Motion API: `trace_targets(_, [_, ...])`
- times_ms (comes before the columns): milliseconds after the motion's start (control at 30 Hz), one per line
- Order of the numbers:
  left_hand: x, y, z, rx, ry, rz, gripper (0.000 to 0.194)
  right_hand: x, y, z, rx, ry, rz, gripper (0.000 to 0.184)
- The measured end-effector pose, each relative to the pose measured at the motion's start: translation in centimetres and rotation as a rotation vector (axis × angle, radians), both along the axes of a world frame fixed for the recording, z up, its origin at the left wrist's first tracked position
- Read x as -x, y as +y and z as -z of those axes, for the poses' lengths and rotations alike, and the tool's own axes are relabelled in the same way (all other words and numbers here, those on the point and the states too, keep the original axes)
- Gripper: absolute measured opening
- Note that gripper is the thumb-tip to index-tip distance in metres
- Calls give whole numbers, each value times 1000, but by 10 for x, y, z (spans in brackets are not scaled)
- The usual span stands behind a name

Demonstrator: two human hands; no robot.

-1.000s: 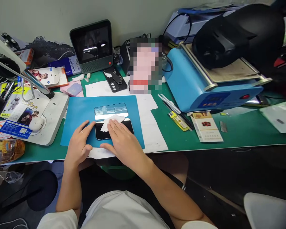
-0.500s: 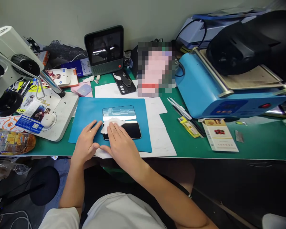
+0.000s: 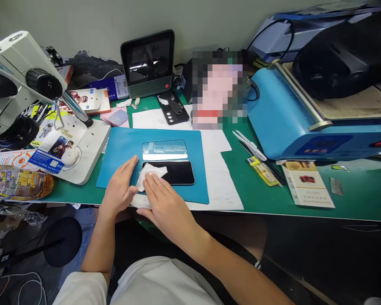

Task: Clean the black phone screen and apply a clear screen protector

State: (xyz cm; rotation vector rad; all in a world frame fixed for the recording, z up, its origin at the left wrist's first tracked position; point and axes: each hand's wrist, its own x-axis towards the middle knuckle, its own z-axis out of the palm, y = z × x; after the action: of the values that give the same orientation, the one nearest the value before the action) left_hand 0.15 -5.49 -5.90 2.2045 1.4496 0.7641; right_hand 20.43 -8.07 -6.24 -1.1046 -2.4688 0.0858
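Green-topped workbench (image 3: 366, 205), right end cut off. Blue boxy machine (image 3: 282, 123) with metal bars, partly hidden by hard-to-identify black object (image 3: 333, 57). Smooth blue mat (image 3: 120, 146). Right hand (image 3: 167, 201) unclenched, palm hidden. Left hand (image 3: 119, 188) loosely open, contact unclear. Glossy black rectangular phone (image 3: 179, 173) on mat. Clear reflective rectangular sheet (image 3: 165, 149) just beyond. Crumpled white wipe (image 3: 154, 170) hides phone's left end, under right hand's flat fingers.

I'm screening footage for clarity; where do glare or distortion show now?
Head view, centre: streaky glare marks the shiny, round-cornered rectangular panel; head view, back: bright streaks mark the black rectangular display screen, and pixelation masks a pinkish shape; head view, right edge: the blue boxy machine looks stretched, probably wide-angle distortion.
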Motion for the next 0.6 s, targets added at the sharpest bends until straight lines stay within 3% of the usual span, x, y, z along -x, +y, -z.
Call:
trace_targets(67, [0,1,0,-12,8,12,106,-2,0,-1,12,4,-7,73])
trace_targets(267, [0,3,-2,3,0,-21,106,9,36,-10,83,-29,-14,72])
trace_targets(500, [0,2,-3,7,35,1,108,-18,-4,1,10,16,-12,57])
trace_targets(600, [-1,2,-3,-2,53,-12,109,-19,-10,2,-26,3,-2,59])
